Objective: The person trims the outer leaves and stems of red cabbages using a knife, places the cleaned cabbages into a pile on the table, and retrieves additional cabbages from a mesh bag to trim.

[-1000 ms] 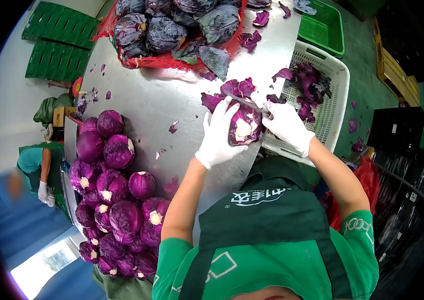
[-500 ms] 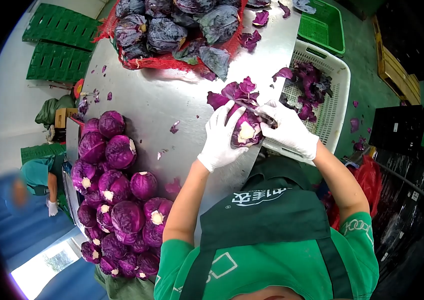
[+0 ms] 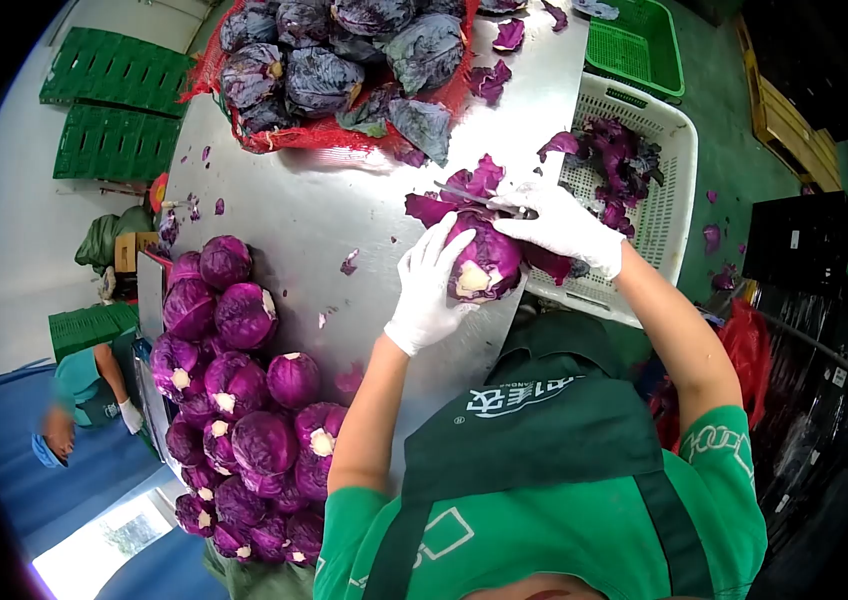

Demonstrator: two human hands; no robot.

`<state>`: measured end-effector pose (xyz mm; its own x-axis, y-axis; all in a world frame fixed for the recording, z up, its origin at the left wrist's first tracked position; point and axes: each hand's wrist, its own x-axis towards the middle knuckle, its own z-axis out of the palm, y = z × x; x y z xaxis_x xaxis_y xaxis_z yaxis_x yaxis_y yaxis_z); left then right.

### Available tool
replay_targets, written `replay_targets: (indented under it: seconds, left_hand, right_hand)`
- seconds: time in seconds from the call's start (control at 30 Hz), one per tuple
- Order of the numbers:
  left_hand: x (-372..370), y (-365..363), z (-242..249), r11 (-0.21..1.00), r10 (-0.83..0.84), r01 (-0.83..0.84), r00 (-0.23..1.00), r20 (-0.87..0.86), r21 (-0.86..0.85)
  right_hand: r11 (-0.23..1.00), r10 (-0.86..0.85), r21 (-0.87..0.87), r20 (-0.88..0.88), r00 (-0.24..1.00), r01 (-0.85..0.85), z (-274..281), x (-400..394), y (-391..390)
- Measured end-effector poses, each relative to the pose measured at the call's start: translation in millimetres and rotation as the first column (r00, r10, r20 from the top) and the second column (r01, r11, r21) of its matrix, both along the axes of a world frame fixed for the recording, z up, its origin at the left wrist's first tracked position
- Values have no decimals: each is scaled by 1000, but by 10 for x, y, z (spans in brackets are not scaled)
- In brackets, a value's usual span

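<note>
A red cabbage (image 3: 492,252) rests near the table's right edge, its pale cut stem end turned toward me. My left hand (image 3: 429,287), in a white glove, grips its left side with the fingers over the top. My white-gloved right hand (image 3: 566,228) is closed around a knife (image 3: 474,197), its blade pointing left above the cabbage. That hand's fingers also touch the cabbage's upper right side. Loose purple leaves (image 3: 485,178) lie just beyond the head. A dark purple leaf (image 3: 552,264) hangs between the cabbage and the crate, below my right hand.
Peeled red cabbages (image 3: 264,442) are piled at the left. A red net bag (image 3: 289,137) of untrimmed heads lies at the far end of the metal table (image 3: 329,215). A white crate (image 3: 681,190) with leaf scraps stands at the right, beside a green crate (image 3: 634,50). Another person (image 3: 94,385) is at far left.
My right hand has shifted up and right a little, and the knife blade now shows more clearly. A leaf has come away at the cabbage's right side. The other person has leaned differently.
</note>
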<state>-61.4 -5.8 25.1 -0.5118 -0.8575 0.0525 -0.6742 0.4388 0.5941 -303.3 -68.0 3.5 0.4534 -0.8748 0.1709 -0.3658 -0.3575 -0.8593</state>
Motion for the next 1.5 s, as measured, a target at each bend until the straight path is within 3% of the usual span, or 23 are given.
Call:
replay_targets:
  seconds: [0.03, 0.13, 0.23, 0.3, 0.43, 0.5, 0.57, 0.63, 0.67, 0.7, 0.73, 0.77, 0.83, 0.9, 0.97, 1.03, 1.1, 1.13, 1.17, 1.23, 1.33, 1.47, 1.5]
  left_hand:
    - [22, -6, -15, 1000, 2, -2, 1000, 2, -3]
    - [71, 3, -56, 1000, -12, 12, 1000, -16, 23]
    - [5, 39, -29, 999, 27, -29, 995, 91, 25]
    - [-55, 3, 34, 999, 11, -12, 1000, 28, 46]
    - [-42, 114, -25, 999, 47, -46, 996, 72, -23]
    - [-50, 183, -102, 965, 238, -244, 969, -68, -93]
    - [-138, 203, -259, 901, 385, -407, 910, -155, -151]
    - [-283, 215, -303, 836, 507, -536, 836, -210, -118]
    - [-310, 232, -182, 845, 505, -522, 850, -151, -111]
    - [-305, 260, -64, 865, 500, -498, 844, -194, 65]
    - [-235, 248, 16, 907, 421, -417, 903, -88, 61]
    - [-142, 234, 94, 939, 336, -337, 942, 23, 67]
    - [-25, 7, 253, 974, 216, -209, 973, 81, -86]
    - [-10, -254, 321, 991, 70, -54, 988, 140, -119]
    - [56, -338, 76, 983, 55, -43, 996, -63, 179]
    - [19, -281, 56, 981, 96, -79, 991, -91, 179]
    - [4, -238, 61, 975, 121, -98, 987, -110, 197]
    - [6, -221, 58, 967, 140, -101, 977, -158, 233]
    - [12, -193, 64, 957, 164, -106, 965, -203, 269]
    - [-7, -128, 66, 967, 174, -150, 980, -102, 208]
    - [3, -101, -24, 982, 148, -131, 982, -121, 138]
    - [10, -77, -62, 980, 153, -133, 980, -129, 149]
    - [-8, -65, -73, 971, 189, -165, 973, -131, 175]
  right_hand:
    - [1000, 2, -3, 2, 1000, -2, -12, -8, -7]
    - [988, 85, -84, -391, 916, -127, 246, 12, 2]
    - [985, 31, -133, -507, 861, -114, 164, 64, -41]
    - [989, -85, -148, -519, 851, 9, 30, 1, -154]
    - [941, -270, 63, -449, 852, 332, -537, -266, -273]
    - [825, -564, -196, -213, 798, 531, -392, -183, -102]
    - [769, -635, -153, -73, 769, 621, -94, -24, 104]
    - [879, -457, 116, -68, 887, 462, 186, 127, 363]
    - [889, -443, 132, 7, 897, 438, 57, 207, 461]
    - [899, -426, 147, 81, 901, 412, -150, 280, 517]
    - [876, -451, -144, 90, 888, 460, -207, 299, 458]
    - [876, -452, -143, 88, 888, 460, -215, 248, 408]
    - [936, -340, 111, 43, 939, 334, -79, 166, 326]
    - [952, -298, 82, 23, 954, 295, -12, 155, 288]
    - [956, -251, 198, 181, 951, 214, 9, 139, 295]
    - [946, -310, 155, 174, 935, 285, -81, 98, 368]
    - [914, -253, 354, 119, 960, 197, -125, 38, 491]
    - [926, -256, 316, 123, 959, 206, -109, 90, 556]
    - [978, -155, 132, -49, 987, 160, -145, 85, 598]
    - [990, -143, -2, -120, 982, 144, -90, 172, 585]
    - [970, -91, 202, -222, 971, 137, 202, 231, 443]
    - [977, -14, 197, -297, 955, 76, 205, 188, 356]
    - [971, -56, 214, -223, 973, 105, 140, 195, 333]
